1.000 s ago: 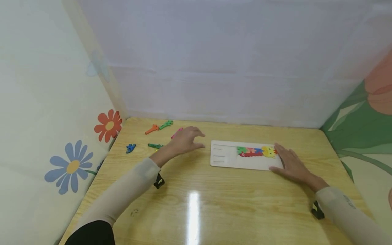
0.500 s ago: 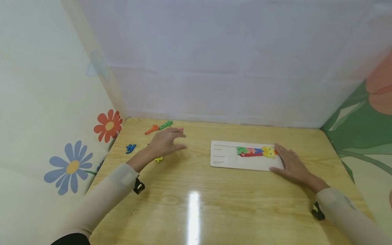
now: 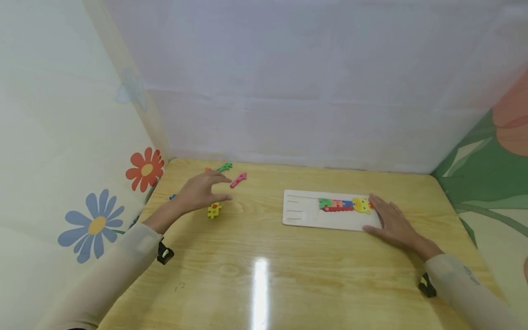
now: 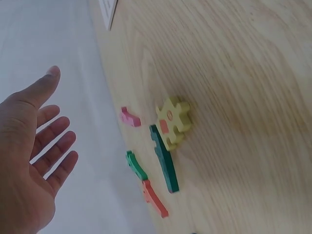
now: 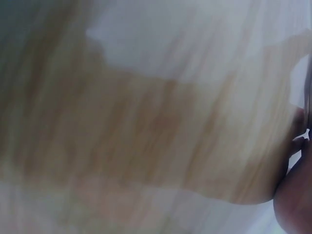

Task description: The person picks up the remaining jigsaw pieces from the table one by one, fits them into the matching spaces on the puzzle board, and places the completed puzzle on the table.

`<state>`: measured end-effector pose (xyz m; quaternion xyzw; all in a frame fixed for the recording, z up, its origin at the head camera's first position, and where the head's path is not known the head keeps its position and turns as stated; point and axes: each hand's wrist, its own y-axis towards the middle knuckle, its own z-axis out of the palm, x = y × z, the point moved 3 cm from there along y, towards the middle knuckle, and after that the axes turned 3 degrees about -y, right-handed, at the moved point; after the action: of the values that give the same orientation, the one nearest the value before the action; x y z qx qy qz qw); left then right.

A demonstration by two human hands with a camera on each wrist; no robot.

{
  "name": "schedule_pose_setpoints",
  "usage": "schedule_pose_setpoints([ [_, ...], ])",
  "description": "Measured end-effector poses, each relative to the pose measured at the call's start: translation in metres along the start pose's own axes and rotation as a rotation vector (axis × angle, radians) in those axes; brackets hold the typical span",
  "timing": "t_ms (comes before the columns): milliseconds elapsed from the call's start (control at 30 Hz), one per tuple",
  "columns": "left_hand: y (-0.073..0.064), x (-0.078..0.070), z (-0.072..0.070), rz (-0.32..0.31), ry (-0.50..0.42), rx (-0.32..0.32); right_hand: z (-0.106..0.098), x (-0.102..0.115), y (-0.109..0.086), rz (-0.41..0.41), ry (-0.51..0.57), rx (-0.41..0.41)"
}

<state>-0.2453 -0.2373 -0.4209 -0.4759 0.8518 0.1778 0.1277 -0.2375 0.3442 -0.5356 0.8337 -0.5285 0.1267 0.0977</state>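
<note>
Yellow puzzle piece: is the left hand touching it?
Apart. The left wrist view shows white backdrop and bare tabletop between the left hand and the yellow puzzle piece.

Wooden table (image 3: 313,275) between flowered walls

The light wood-grain table fills much of the lower half of the head view. Behind it rises a pale lilac-white back wall (image 3: 288,68), faintly creased. The cream left wall (image 3: 53,114) carries a red flower (image 3: 146,169) and a larger blue flower (image 3: 96,224) — both with yellow centres. The right wall (image 3: 495,238) shows big green leaves (image 3: 482,151) and a salmon-pink bloom (image 3: 513,123). A streak of light (image 3: 260,293) — narrow, bright white — gleams on the table, low in the view.
</note>
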Motion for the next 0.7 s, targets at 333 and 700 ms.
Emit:
schedule_pose_setpoints([
  [333, -0.021, 0.019, -0.004, -0.025, -0.084, 0.039, -0.003, 0.001, 0.001, 0.000, 0.004, -0.006],
  [700, -0.039, 0.033, 0.001, 0.004, -0.071, 0.107, -0.002, 0.003, 0.000, -0.007, 0.023, -0.015],
])
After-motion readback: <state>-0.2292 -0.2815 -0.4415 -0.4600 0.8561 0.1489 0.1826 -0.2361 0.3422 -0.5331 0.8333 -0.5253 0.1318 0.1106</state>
